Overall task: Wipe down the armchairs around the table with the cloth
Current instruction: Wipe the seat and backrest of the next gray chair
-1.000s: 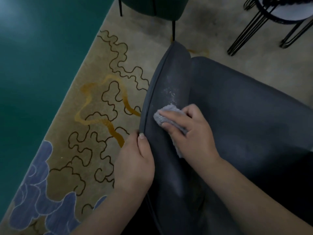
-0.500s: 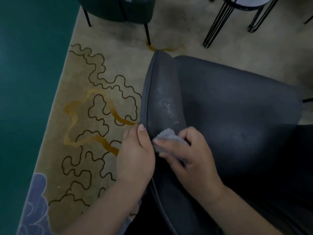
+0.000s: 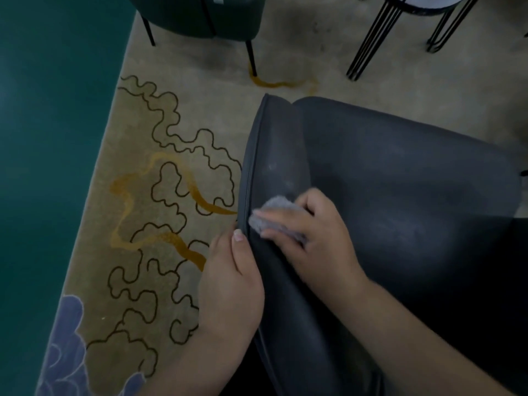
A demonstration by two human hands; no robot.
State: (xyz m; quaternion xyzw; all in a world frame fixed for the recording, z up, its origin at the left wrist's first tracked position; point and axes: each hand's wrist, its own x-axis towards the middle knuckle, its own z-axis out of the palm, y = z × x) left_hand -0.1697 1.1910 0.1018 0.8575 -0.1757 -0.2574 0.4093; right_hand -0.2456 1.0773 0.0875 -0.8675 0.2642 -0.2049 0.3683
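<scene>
A dark grey armchair (image 3: 400,190) fills the right half of the view, its padded arm (image 3: 278,155) running toward me. My right hand (image 3: 311,232) holds a small grey cloth (image 3: 275,211) and presses it on the top of that arm, near the seam. My left hand (image 3: 231,284) grips the arm's outer edge just beside the cloth, thumb on top, fingers hidden down the outer side. Faint pale marks show on the arm beyond the cloth.
A beige carpet (image 3: 177,195) with dark squiggles and orange streaks lies left of the armchair, bordered by teal. A second dark green armchair (image 3: 200,15) stands at the top. Black wire legs of a table (image 3: 377,35) stand at the top right.
The cloth and my right hand slid back along the arm toward me, then shifted left to the seam. The white specks on the arm look fainter. My left hand kept its grip.
</scene>
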